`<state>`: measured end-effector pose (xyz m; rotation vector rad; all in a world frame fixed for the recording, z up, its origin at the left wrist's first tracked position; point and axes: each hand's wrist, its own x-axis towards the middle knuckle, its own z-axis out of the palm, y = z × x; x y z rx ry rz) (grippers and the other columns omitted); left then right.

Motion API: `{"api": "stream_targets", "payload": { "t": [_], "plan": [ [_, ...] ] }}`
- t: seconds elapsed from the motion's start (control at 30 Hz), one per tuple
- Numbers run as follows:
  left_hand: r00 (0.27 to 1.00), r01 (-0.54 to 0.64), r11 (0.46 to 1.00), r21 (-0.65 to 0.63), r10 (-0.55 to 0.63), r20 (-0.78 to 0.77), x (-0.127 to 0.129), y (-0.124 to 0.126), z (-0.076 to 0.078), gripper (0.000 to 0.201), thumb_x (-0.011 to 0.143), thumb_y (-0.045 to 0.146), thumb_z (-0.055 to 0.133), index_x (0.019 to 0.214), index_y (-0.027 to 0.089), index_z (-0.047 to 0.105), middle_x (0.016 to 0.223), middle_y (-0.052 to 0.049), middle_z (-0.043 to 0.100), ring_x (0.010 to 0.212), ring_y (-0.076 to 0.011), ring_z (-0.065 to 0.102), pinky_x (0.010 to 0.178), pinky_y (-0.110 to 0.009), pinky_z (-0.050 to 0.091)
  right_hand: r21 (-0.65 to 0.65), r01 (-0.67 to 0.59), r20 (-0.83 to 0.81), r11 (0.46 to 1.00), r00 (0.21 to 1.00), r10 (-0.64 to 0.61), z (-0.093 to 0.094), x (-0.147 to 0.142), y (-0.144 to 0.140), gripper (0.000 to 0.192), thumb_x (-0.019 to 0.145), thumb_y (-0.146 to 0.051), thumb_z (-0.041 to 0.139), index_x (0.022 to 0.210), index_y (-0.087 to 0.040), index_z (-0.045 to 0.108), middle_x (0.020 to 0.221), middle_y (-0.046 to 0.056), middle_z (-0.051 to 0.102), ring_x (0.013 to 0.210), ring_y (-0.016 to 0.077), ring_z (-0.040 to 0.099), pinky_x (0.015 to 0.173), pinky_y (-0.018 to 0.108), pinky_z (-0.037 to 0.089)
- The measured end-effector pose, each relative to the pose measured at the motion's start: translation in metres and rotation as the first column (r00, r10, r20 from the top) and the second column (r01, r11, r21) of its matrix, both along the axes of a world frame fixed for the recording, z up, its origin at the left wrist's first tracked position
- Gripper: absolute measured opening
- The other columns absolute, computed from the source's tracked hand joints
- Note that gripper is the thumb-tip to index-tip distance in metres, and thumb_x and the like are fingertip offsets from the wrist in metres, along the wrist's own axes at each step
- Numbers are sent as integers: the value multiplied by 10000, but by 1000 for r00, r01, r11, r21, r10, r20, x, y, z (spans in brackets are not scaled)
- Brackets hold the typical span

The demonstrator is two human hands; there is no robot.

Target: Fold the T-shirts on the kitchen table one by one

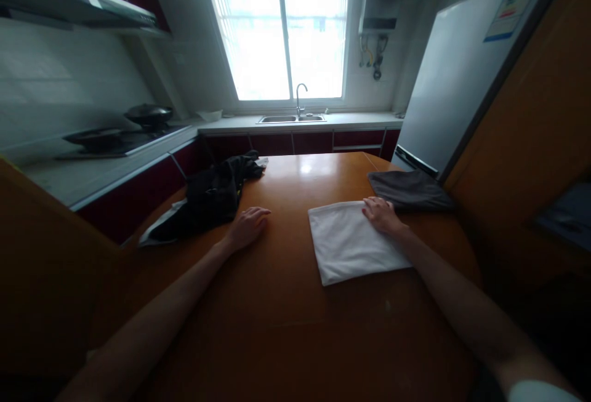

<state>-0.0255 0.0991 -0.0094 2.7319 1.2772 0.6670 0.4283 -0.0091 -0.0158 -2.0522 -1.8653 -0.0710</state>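
The right hand [381, 213] lies palm down, fingers loosely spread, on the far right corner of a folded white cloth [353, 242]; it presses rather than grips. The cloth rests flat on the wooden table [277, 316], at about 2 o'clock from the table's middle. Just beyond the hand, at 1 o'clock, a folded dark grey cloth [410, 190] lies near the table's right rim, its near edge touching or almost touching the white one; I cannot tell which.

The left hand [248, 225] sits flat and relaxed on bare wood, holding nothing, its fingers pointing toward 2 o'clock. Just beside it at 10 o'clock sprawls a crumpled black garment [212, 196], with a pale piece at its near end hanging toward the table's left edge.

Further out, a sink with 1 tap [300, 103] stands under the window at 12 o'clock, a hob with pans [148, 116] at 10 o'clock, a fridge [457, 82] at 2 o'clock.

As a judgement: a push from the right hand could skew the white cloth's fold or shove the grey cloth off the rim, and the overhanging garment could slide down if nudged.
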Motion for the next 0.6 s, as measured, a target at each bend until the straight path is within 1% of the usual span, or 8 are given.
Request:
{"api": "stream_targets", "payload": {
  "t": [0.07,0.13,0.27,0.4,0.47,0.5,0.53,0.6],
  "plan": [
    [999,38,999,-5,-38,-4,0,0,-1,333,959,325,425,1161,225,670,1219,-81,703,1198,-239,608,1087,-419,443,14,18,36,1000,999,-19,-1,4,3,374,987,-320,508,1317,-175,610,1328,157,622,1229,307,502,1057,475,333],
    [998,63,998,3,-63,1,-1,0,-2,337,967,330,422,1167,217,668,1213,-86,703,1190,-239,610,1083,-424,446,54,27,64,998,997,-31,2,3,3,333,966,-312,535,1248,-181,654,1235,148,648,1167,305,516,1029,460,346],
    [996,83,996,27,-83,9,-1,-1,-2,337,977,337,426,1170,208,670,1210,-97,701,1188,-245,609,1071,-429,454,177,-1,63,984,998,-10,16,-4,-2,211,936,-269,552,1018,-193,731,1085,125,661,1077,282,536,1008,434,359],
    [993,120,992,28,-120,-7,8,-7,0,303,983,332,453,1142,220,686,1182,-88,710,1165,-247,617,1057,-428,464,258,-45,8,965,999,44,30,-12,-11,192,921,-235,548,881,-197,731,1050,129,673,1041,278,559,936,403,408],
    [989,149,989,15,-149,-1,20,-12,1,289,983,332,477,1152,230,688,1193,-85,706,1168,-246,618,1063,-422,462,264,-50,-102,963,992,80,35,-14,-14,179,909,-247,558,863,-192,722,1008,125,691,996,268,587,897,388,430],
    [986,169,986,6,-169,13,28,-15,2,294,984,334,490,1184,234,681,1217,-85,698,1178,-244,615,1070,-417,459,247,-78,-189,966,974,127,37,-15,-16,171,901,-269,571,865,-189,717,968,116,702,954,258,605,873,379,443],
    [981,194,981,-4,-194,32,39,-17,2,315,983,338,506,1237,237,663,1255,-88,684,1198,-245,608,1080,-414,454,220,-136,-297,966,934,199,39,-16,-18,171,891,-305,590,875,-186,712,935,105,711,911,246,619,844,366,457],
    [963,260,965,-27,-257,74,64,-24,4,420,972,355,556,1374,240,587,1356,-100,634,1261,-254,574,1109,-420,437,152,-335,-519,930,774,364,46,-19,-25,243,865,-407,639,896,-175,702,919,86,724,842,221,633,773,333,480]
  ]
}}
